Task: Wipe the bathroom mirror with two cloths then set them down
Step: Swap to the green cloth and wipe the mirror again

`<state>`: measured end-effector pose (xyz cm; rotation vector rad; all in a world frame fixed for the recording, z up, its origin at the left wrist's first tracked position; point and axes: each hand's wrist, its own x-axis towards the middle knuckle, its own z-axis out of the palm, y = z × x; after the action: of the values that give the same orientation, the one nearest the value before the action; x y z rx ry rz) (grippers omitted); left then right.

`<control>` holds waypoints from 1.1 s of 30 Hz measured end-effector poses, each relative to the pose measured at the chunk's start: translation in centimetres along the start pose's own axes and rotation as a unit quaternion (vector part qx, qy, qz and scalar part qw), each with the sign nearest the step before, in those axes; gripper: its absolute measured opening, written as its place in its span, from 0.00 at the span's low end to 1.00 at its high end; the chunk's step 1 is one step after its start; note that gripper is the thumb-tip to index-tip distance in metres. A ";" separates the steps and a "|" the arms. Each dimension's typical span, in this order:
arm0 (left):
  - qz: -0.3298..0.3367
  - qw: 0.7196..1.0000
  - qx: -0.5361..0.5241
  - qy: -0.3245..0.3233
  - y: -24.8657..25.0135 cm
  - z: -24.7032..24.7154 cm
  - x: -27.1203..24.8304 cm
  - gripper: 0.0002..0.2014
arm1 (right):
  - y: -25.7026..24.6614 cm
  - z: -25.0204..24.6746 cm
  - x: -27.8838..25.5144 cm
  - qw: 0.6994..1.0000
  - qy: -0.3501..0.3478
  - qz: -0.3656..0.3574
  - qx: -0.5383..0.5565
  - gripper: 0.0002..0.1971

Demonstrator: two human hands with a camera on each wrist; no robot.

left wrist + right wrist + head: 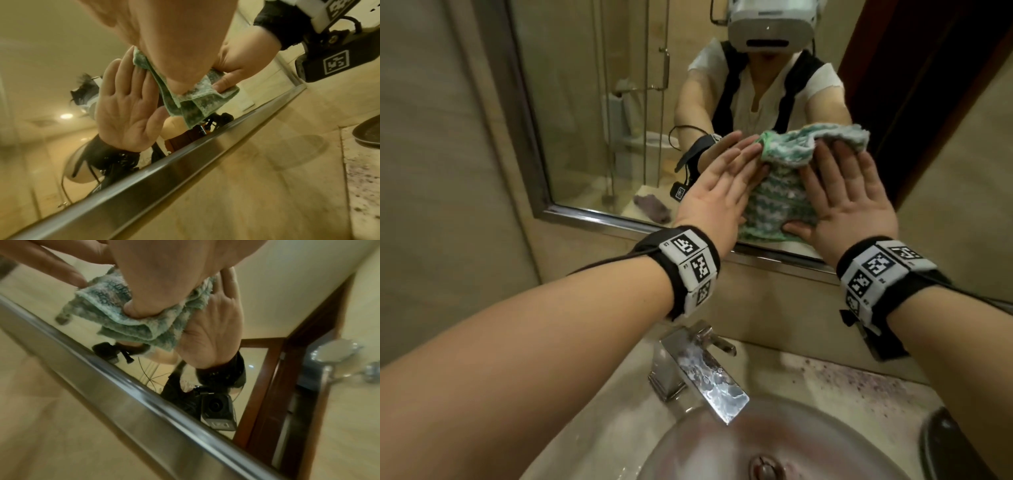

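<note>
Beige-tiled bathroom: I see the mirror above a sink and chrome faucet. Near the mirror's bottom edge, a green cloth lies flat against the glass between my hands. Left hand and right hand press it with straight, spread fingers, grasping nothing.

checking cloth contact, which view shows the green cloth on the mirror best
The head view: the green cloth is pressed flat to the mirror between both hands. Both wrist views show only bunched lower folds, partly behind a palm.
</note>
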<state>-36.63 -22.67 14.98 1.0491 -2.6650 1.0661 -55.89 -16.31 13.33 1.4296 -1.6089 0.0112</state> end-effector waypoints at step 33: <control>-0.219 0.936 -0.276 -0.010 -11.2 14.8 -10.2 0.31 | -23.5 -4.6 11.7 0.988 0.049 -0.139 0.043 0.34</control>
<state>-19.41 -32.12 7.07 1.4055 -2.3368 0.2022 -33.27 -30.14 10.28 1.6845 -1.3334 -0.0109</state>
